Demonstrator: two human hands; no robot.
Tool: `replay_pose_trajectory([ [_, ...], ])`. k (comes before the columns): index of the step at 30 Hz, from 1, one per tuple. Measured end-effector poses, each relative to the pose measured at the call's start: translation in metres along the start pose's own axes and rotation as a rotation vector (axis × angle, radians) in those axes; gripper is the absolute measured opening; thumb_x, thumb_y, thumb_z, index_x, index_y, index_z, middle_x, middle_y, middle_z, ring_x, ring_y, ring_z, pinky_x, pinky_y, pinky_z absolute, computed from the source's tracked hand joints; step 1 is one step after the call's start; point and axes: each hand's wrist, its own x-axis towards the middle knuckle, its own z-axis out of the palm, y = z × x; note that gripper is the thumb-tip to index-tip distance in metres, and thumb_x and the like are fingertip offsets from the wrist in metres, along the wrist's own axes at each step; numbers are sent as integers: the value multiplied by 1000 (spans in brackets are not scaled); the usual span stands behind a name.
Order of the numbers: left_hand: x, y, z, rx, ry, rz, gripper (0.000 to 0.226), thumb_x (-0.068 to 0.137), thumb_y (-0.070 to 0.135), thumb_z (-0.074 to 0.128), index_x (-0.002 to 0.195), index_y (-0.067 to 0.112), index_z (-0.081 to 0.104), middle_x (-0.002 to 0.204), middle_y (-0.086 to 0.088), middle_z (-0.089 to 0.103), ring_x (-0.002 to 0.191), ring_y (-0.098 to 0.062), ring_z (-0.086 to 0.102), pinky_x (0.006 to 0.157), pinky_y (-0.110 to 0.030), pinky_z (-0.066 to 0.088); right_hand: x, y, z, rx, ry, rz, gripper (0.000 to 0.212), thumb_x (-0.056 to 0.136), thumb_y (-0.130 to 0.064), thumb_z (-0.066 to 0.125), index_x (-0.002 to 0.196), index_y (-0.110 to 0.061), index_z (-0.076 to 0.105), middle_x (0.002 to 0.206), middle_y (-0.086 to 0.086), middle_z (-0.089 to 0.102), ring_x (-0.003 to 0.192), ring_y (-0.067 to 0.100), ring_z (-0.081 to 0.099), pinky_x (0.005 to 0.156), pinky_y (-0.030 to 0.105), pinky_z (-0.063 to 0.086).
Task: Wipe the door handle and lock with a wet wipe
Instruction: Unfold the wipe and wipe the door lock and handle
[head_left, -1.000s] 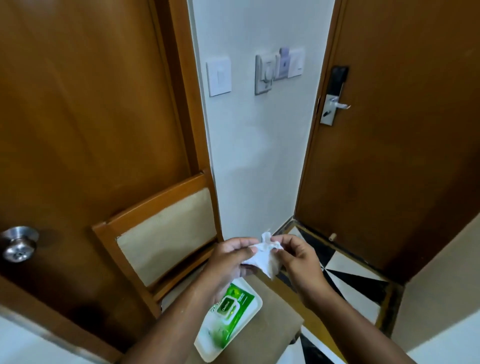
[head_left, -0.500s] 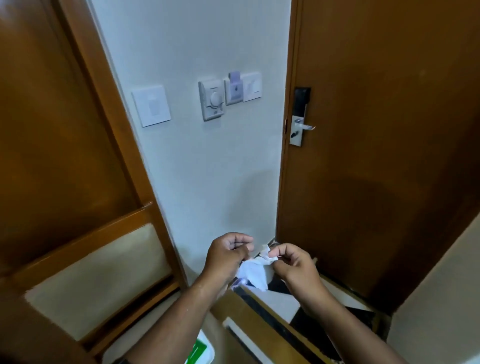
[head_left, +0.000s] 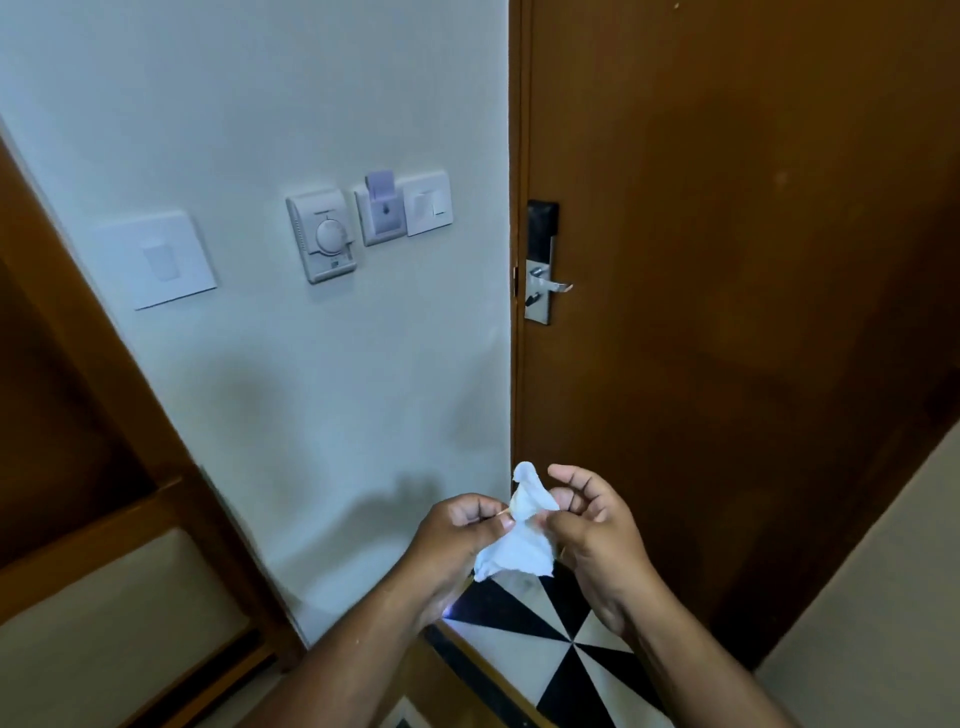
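Observation:
A crumpled white wet wipe (head_left: 519, 540) hangs between my two hands at waist height. My left hand (head_left: 457, 540) pinches its left edge and my right hand (head_left: 592, 530) pinches its right edge. Well above and beyond them, on the brown wooden door (head_left: 727, 260), sits a silver lever handle (head_left: 553, 285) on a metal lock plate (head_left: 537, 304) with a black reader (head_left: 543, 221) at its top. The hands are far below the handle and do not touch the door.
On the white wall left of the door are a thermostat dial (head_left: 323, 236), a key-card holder (head_left: 382, 210) and a switch (head_left: 428, 203). A wooden chair back (head_left: 104, 530) stands at the lower left. Black and white floor tiles (head_left: 545, 639) lie below.
The view has swung right and closer to the door; the wipes packet and the round knob have left the frame. Both hands keep working the wipe, now raised slightly.

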Motion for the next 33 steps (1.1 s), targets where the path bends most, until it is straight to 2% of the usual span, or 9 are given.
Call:
replay_pose_trajectory([
  [3, 35, 3, 6, 26, 11, -11, 9, 96, 11, 62, 88, 9, 67, 75, -12, 73, 53, -18, 62, 47, -25, 45, 26, -12, -9, 17, -44, 17, 34, 82, 15, 57, 109, -3, 65, 93, 18, 74, 82, 28, 70, 67, 33, 59],
  [9, 112, 21, 0, -128, 30, 40, 13, 100, 13, 55, 88, 13, 60, 83, -5, 77, 71, -17, 73, 53, -27, 55, 98, -26, -24, 54, 101, -4, 36, 87, 13, 47, 106, -7, 70, 100, 11, 76, 89, 25, 72, 61, 26, 57],
  [13, 161, 47, -8, -277, -85, -6, 8, 95, 4, 54, 93, 7, 61, 94, -15, 75, 83, -25, 73, 69, -33, 59, 149, -31, -10, -2, 113, 0, 29, 87, 11, 47, 99, -2, 70, 97, 16, 75, 85, 29, 71, 64, 33, 57],
  [16, 199, 65, -14, -241, -154, -19, 15, 95, 16, 61, 103, 4, 64, 99, -18, 74, 92, -31, 71, 85, -46, 56, 185, -34, 2, -40, 113, 11, 18, 85, 6, 53, 83, -5, 67, 85, 14, 71, 77, 26, 65, 62, 35, 51],
  [23, 265, 75, -12, -43, 202, 152, 17, 99, 29, 56, 94, 17, 67, 92, -7, 77, 89, -27, 74, 83, -47, 59, 241, -35, 12, -60, 356, -67, 15, 94, -7, 55, 80, -11, 53, 80, 12, 64, 72, 23, 59, 60, 32, 46],
  [26, 283, 74, -9, 30, 255, 260, 21, 99, 32, 54, 91, 16, 64, 92, -18, 73, 88, -34, 70, 81, -50, 57, 255, -31, 15, -82, 411, -125, 17, 96, -8, 52, 80, -13, 48, 81, 13, 56, 74, 25, 51, 61, 35, 39],
  [28, 298, 78, -10, 24, 267, 273, 27, 99, 37, 54, 91, 12, 63, 85, -23, 69, 74, -30, 66, 69, -42, 54, 266, -29, 19, -134, 453, -170, 14, 96, -12, 52, 83, -14, 49, 78, 8, 59, 71, 23, 53, 60, 34, 41],
  [31, 319, 84, -10, -39, 188, 136, 36, 96, 50, 52, 92, 16, 63, 56, -2, 58, 48, -15, 54, 47, -29, 45, 286, -28, 16, -234, 520, -256, 11, 96, -23, 54, 88, -17, 51, 74, -4, 63, 61, 6, 60, 51, 25, 45],
  [33, 325, 80, -5, -5, 52, 6, 40, 93, 61, 50, 93, 24, 64, 72, 3, 70, 66, -14, 68, 58, -32, 57, 299, -28, 13, -265, 548, -294, 9, 97, -23, 53, 89, -19, 52, 80, -3, 64, 66, 5, 62, 54, 28, 49],
])
